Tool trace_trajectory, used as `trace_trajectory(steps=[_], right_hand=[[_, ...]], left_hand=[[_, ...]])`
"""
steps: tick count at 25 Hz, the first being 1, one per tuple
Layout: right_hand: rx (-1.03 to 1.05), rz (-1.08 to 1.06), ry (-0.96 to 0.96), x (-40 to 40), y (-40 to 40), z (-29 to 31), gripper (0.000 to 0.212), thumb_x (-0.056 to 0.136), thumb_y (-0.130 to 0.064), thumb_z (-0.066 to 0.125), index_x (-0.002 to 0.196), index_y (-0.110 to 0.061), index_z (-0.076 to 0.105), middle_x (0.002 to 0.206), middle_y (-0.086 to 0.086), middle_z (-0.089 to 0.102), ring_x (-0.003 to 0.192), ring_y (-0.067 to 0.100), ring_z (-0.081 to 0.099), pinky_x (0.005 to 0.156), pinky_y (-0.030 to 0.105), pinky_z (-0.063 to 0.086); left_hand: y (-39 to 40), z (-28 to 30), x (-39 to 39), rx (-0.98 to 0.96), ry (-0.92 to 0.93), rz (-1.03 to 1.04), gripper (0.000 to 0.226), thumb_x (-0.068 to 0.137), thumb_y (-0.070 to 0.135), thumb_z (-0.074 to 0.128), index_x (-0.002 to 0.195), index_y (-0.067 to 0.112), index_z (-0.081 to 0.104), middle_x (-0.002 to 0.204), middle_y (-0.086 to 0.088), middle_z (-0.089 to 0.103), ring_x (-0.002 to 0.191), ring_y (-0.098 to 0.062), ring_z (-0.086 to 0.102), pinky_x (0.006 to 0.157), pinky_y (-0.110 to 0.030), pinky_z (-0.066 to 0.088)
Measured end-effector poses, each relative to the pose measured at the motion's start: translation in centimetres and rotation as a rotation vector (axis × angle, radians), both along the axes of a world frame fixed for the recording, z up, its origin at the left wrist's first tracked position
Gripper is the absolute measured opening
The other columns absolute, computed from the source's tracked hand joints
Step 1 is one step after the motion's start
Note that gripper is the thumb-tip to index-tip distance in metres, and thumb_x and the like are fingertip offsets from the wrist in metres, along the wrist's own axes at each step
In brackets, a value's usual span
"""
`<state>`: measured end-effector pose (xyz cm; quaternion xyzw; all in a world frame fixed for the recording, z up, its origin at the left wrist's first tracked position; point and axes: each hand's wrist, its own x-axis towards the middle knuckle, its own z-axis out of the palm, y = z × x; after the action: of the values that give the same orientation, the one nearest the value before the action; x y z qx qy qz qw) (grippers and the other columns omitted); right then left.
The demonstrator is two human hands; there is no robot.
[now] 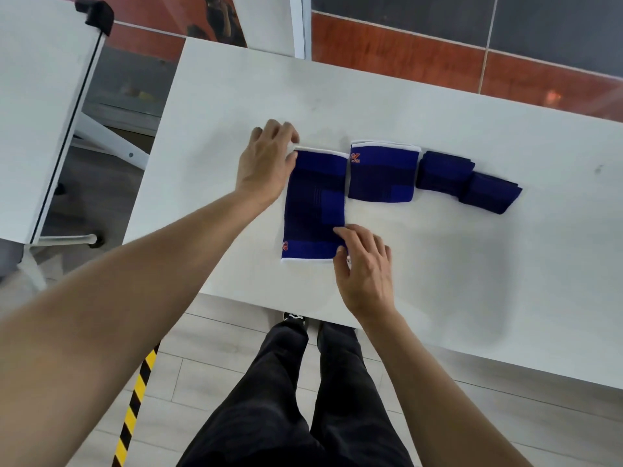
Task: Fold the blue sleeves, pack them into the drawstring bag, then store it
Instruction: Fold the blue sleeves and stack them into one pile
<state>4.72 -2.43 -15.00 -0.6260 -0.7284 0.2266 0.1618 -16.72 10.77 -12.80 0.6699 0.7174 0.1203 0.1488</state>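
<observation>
Stood at my white rectangular table (236,96); second white table (33,96) sat left, yellow-black striped floor tape (135,399) ran below it.

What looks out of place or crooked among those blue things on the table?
The far-right dark sleeve lies askew, angled and overlapping its neighbour, breaking the otherwise tidy row. Nothing looks damaged or spilled.
</observation>
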Motion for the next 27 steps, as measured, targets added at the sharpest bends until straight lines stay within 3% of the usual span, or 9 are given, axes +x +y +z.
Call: trace_trajectory(steps=[4,8,12,16,19,21,22,25,27], right_hand=[[-0.128,0.119,-0.057,0.1,-0.5,-0.8,0.045,0.100,-0.025,0.048,0.144,-0.020,0.051,0.152,-0.003,0.047,0.136,0.016,0.042,0.111,0.035,0.032],[-0.209,0.150,-0.032,0.0,-0.4,-0.3,0.052,0.096,-0.027,0.054,0.147,-0.017,0.048,0.157,-0.001,0.036,0.138,0.021,0.038,0.113,0.040,0.036],[-0.282,0.093,0.205,-0.5,-2.1,0.3,0.051,0.088,-0.023,0.067,0.137,-0.022,0.055,0.157,-0.004,0.023,0.135,0.016,0.038,0.100,0.026,0.043],[-0.383,-0.122,0.431,-0.8,-3.3,0.5,0.032,0.100,-0.013,0.052,0.129,-0.018,0.064,0.146,-0.005,0.040,0.119,0.007,0.052,0.099,0.021,0.047],[-0.356,-0.183,0.490,-0.1,-3.9,0.3,0.036,0.100,0.000,0.046,0.123,-0.017,0.069,0.133,-0.004,0.054,0.111,0.011,0.060,0.094,0.017,0.050],[-0.356,-0.092,0.452,1.0,-4.2,0.2,0.042,0.096,0.006,0.051,0.125,-0.019,0.068,0.135,-0.002,0.054,0.107,0.016,0.064,0.087,0.011,0.050],[-0.328,-0.012,0.370,1.5,-4.3,0.1,0.045,0.093,0.006,0.056,0.127,-0.021,0.066,0.139,-0.002,0.053,0.111,0.016,0.062,0.091,0.012,0.047],[-0.158,0.226,0.019,2.4,-4.9,0.0,0.063,0.084,-0.008,0.072,0.141,-0.029,0.055,0.151,-0.001,0.043,0.132,0.021,0.043,0.108,0.032,0.034],[-0.061,0.279,-0.059,2.2,-5.4,0.0,0.070,0.081,-0.018,0.078,0.144,-0.028,0.051,0.153,0.002,0.043,0.135,0.025,0.042,0.109,0.036,0.031]], left_hand=[[-8.9,-1.2,1.3,-0.029,-0.109,-0.015,0.018,0.099,0.013,0.049,0.113,0.016,0.060,0.112,-0.007,0.054,0.094,-0.028,0.056,0.078,-0.046,0.054],[-15.1,-1.9,2.9,-0.100,-0.268,0.034,0.031,0.095,0.004,0.053,0.124,0.012,0.061,0.133,-0.008,0.049,0.100,-0.024,0.062,0.090,-0.037,0.055],[-16.5,-0.7,4.4,-0.173,-0.590,0.422,0.033,0.093,0.004,0.058,0.122,0.020,0.064,0.130,-0.003,0.049,0.095,-0.006,0.064,0.091,-0.023,0.055],[-16.6,-0.2,3.1,-0.282,-0.669,0.569,0.027,0.093,0.013,0.059,0.114,0.026,0.070,0.117,0.007,0.066,0.087,-0.003,0.065,0.077,-0.017,0.049],[-16.8,-0.2,1.6,-0.410,-0.751,0.570,0.028,0.094,0.010,0.057,0.113,0.024,0.073,0.102,0.005,0.071,0.078,-0.009,0.062,0.070,-0.021,0.049],[-17.2,-0.1,1.1,-0.471,-0.817,0.573,0.029,0.093,0.004,0.057,0.110,0.022,0.074,0.091,0.000,0.069,0.067,-0.011,0.057,0.061,-0.022,0.050],[-17.6,-0.1,1.0,-0.490,-0.876,0.615,0.030,0.092,0.001,0.057,0.108,0.021,0.074,0.090,-0.002,0.068,0.066,-0.011,0.057,0.058,-0.022,0.049],[-18.5,0.5,1.1,-0.553,-1.131,0.857,0.031,0.092,-0.003,0.054,0.106,0.016,0.075,0.089,-0.006,0.070,0.068,-0.014,0.062,0.051,-0.021,0.050],[-19.0,0.8,0.7,-0.600,-1.205,0.932,0.029,0.093,-0.001,0.054,0.103,0.016,0.075,0.088,-0.006,0.070,0.067,-0.013,0.062,0.051,-0.022,0.049]])
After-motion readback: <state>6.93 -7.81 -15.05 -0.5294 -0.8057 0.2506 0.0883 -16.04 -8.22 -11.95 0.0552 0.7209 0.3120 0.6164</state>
